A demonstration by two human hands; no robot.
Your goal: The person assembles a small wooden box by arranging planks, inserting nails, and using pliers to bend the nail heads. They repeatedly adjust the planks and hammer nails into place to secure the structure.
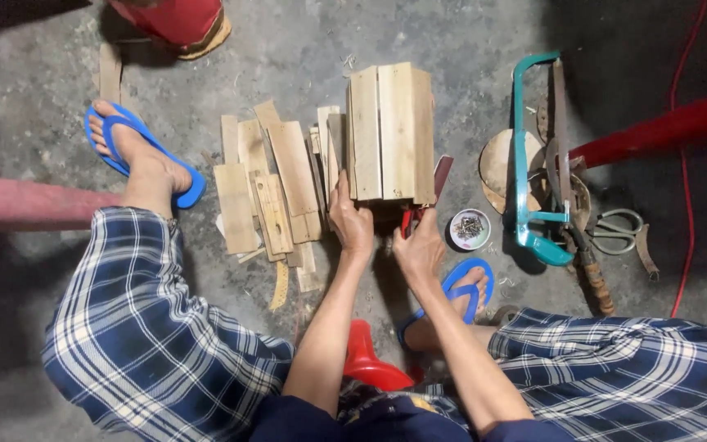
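Hands on a slatted wooden box

Hands meet at the near end of a small wooden box built of pale upright slats, which stands on the floor straight ahead of the person. The left hand is curled about the box's near left corner, fingers partly closed and pressed to the wood. The right hand sits just beside it at the box's near right corner, closed on a red-handled tool; what kind of tool it is cannot be told, as the fingers hide most of it.

To the left of the left hand lies a loose heap of wood offcuts, some overlapping, touching the box's side. To the right of the right hand, near it, stands a small round dish of nails. Further right lie a teal-framed hacksaw, a round wooden disc under it, and a pair of shears.

The floor is rough grey concrete, dusty and scuffed. The person sits low on a red stool, feet in blue sandals either side. Bare floor lies beyond the box; both sides are crowded.
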